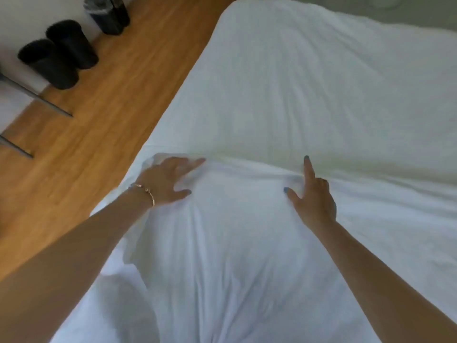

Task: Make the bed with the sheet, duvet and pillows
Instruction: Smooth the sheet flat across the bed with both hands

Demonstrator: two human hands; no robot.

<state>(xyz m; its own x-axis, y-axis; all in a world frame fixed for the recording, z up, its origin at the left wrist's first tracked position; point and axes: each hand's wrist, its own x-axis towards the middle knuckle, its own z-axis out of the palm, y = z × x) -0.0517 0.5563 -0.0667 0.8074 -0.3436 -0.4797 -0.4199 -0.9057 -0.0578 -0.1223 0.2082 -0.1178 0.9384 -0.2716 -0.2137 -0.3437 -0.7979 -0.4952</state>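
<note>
A white bed (pixel 309 82) fills most of the head view, covered in smooth white cloth. A wrinkled white pillow (pixel 235 243) lies on it in front of me. My left hand (pixel 168 181), with a bracelet on the wrist, rests flat on the pillow's far left corner, fingers spread. My right hand (pixel 314 196) presses on the pillow's far edge, index finger stretched out and thumb apart, the other fingers curled into the cloth. Whether that hand pinches the cloth I cannot tell.
Wooden floor (pixel 99 115) runs along the bed's left side. By the wall at the far left stand two black bins (pixel 57 53) and a lined waste bin (pixel 106 13). Thin grey metal legs (pixel 37 97) slant over the floor at the left edge.
</note>
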